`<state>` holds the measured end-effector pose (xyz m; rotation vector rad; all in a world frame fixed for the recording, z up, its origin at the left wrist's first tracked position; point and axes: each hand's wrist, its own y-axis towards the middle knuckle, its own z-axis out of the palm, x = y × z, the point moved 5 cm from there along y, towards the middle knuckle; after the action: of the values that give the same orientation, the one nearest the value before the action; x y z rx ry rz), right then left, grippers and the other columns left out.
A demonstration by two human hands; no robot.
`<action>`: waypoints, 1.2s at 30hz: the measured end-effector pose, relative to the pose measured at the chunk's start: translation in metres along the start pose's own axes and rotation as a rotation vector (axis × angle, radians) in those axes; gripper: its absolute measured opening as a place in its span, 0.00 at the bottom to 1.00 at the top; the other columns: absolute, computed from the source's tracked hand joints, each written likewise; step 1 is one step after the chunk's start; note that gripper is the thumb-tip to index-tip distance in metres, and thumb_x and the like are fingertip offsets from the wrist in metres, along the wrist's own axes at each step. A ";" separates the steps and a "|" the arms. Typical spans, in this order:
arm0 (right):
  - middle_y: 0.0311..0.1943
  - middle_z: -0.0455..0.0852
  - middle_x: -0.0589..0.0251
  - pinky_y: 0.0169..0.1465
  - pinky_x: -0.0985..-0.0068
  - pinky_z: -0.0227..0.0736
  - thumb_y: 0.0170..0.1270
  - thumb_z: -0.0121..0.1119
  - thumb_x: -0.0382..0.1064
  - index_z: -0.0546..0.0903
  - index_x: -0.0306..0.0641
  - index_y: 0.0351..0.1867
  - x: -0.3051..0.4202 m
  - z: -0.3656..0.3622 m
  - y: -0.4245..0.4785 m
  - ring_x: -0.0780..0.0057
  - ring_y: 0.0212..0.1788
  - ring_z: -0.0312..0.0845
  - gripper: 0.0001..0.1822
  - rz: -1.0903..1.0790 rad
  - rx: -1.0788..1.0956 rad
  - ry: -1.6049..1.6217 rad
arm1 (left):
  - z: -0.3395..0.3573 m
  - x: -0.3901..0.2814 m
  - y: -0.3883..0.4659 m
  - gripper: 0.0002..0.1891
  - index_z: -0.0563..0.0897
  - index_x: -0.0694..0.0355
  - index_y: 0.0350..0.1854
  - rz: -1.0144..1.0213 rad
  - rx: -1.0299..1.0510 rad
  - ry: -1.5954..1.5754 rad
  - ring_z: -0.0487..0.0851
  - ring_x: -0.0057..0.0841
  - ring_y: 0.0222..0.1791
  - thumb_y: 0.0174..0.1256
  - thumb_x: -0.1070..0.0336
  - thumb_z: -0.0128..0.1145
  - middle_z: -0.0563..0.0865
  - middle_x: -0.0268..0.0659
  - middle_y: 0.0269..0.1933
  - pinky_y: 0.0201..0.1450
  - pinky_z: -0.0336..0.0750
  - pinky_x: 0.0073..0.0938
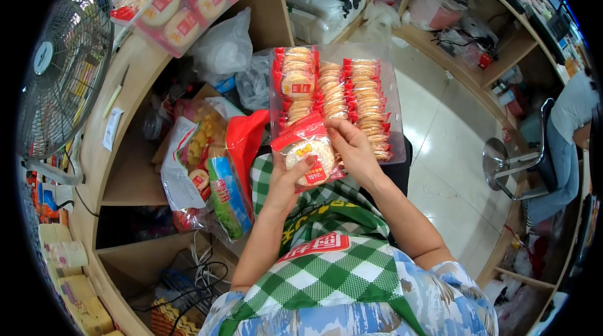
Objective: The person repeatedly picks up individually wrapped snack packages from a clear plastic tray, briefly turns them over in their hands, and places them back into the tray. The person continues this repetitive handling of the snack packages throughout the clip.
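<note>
My left hand (288,177) grips the lower left of a rice cracker packet (301,151), its thumb pressed on the clear front. The packet has a red top edge, and round pale crackers show through it. At its upper right edge, the fingers of my right hand (352,151) pinch the wrapper. Just beyond both hands, a clear plastic bin (398,100) rests by my lap, holding three rows of packed crackers (365,96). In the left row one packet (297,82) lies face up on top. The packet in my hands hides the near end of that row.
Left of me, an open bag of snacks (202,171) leans at the shelf. Another clear box of crackers (188,11) stands on the counter near a fan (66,63) and a knife (115,93). A person (560,147) sits on a stool (513,161) at the right.
</note>
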<state>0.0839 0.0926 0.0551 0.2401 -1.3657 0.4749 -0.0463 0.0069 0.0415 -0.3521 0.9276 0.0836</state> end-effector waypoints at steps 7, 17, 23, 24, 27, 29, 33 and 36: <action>0.63 0.72 0.54 0.62 0.75 0.68 0.67 0.64 0.41 0.57 0.30 0.74 0.005 0.013 -0.011 0.73 0.61 0.70 0.40 -0.037 0.241 -0.066 | 0.004 -0.010 0.000 0.43 0.52 0.55 0.72 0.276 -0.084 0.077 0.78 0.32 0.59 0.59 0.73 0.68 0.71 0.44 0.64 0.56 0.79 0.31; 0.57 0.77 0.56 0.60 0.73 0.71 0.52 0.75 0.38 0.66 0.30 0.68 0.007 0.009 -0.001 0.74 0.57 0.74 0.42 -0.046 0.297 -0.302 | -0.002 0.002 0.004 0.39 0.53 0.58 0.72 0.122 -0.100 0.296 0.79 0.27 0.54 0.64 0.67 0.66 0.74 0.42 0.60 0.48 0.80 0.22; 0.52 0.77 0.46 0.62 0.61 0.68 0.41 0.75 0.38 0.69 0.31 0.65 0.041 0.007 0.045 0.50 0.58 0.70 0.45 -0.393 0.037 -1.152 | -0.013 -0.028 0.005 0.46 0.52 0.64 0.75 0.627 -0.306 1.179 0.59 0.49 0.70 0.59 0.65 0.68 0.62 0.55 0.67 0.72 0.55 0.47; 0.52 0.75 0.47 0.63 0.60 0.67 0.41 0.75 0.37 0.70 0.32 0.64 0.033 0.010 0.057 0.50 0.59 0.69 0.43 -0.416 0.052 -1.215 | -0.016 -0.028 0.008 0.46 0.53 0.65 0.75 0.628 -0.321 1.230 0.60 0.50 0.70 0.58 0.67 0.68 0.63 0.56 0.67 0.72 0.56 0.46; 0.55 0.73 0.48 0.64 0.59 0.67 0.42 0.75 0.35 0.70 0.31 0.63 0.014 0.025 0.088 0.48 0.60 0.67 0.42 -0.514 0.090 -1.326 | -0.035 -0.007 0.028 0.45 0.56 0.66 0.74 0.494 -0.176 1.172 0.70 0.51 0.64 0.54 0.71 0.67 0.69 0.58 0.64 0.66 0.67 0.42; 0.61 0.67 0.44 0.68 0.59 0.64 0.40 0.76 0.31 0.65 0.30 0.66 0.003 0.026 0.100 0.44 0.65 0.63 0.47 -0.530 0.050 -1.236 | -0.030 -0.007 0.026 0.46 0.55 0.66 0.74 0.469 -0.205 1.301 0.72 0.51 0.62 0.53 0.71 0.67 0.70 0.57 0.62 0.65 0.68 0.42; 0.68 0.59 0.39 0.73 0.62 0.57 0.38 0.78 0.29 0.54 0.27 0.71 -0.001 0.025 0.095 0.41 0.71 0.56 0.57 -0.588 -0.038 -1.035 | -0.037 -0.010 0.024 0.47 0.53 0.64 0.75 0.459 -0.184 1.252 0.69 0.51 0.65 0.53 0.71 0.67 0.67 0.57 0.65 0.67 0.66 0.42; 0.69 0.56 0.38 0.74 0.63 0.54 0.39 0.79 0.30 0.48 0.27 0.73 -0.002 0.022 0.091 0.41 0.72 0.53 0.62 -0.579 -0.136 -0.920 | -0.022 -0.022 0.027 0.49 0.53 0.63 0.76 0.553 -0.212 1.356 0.62 0.50 0.71 0.51 0.72 0.68 0.62 0.56 0.70 0.71 0.60 0.45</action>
<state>0.0227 0.1628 0.0481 0.7789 -2.1000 -0.2687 -0.0820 0.0264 0.0400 -0.3167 2.3597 0.4914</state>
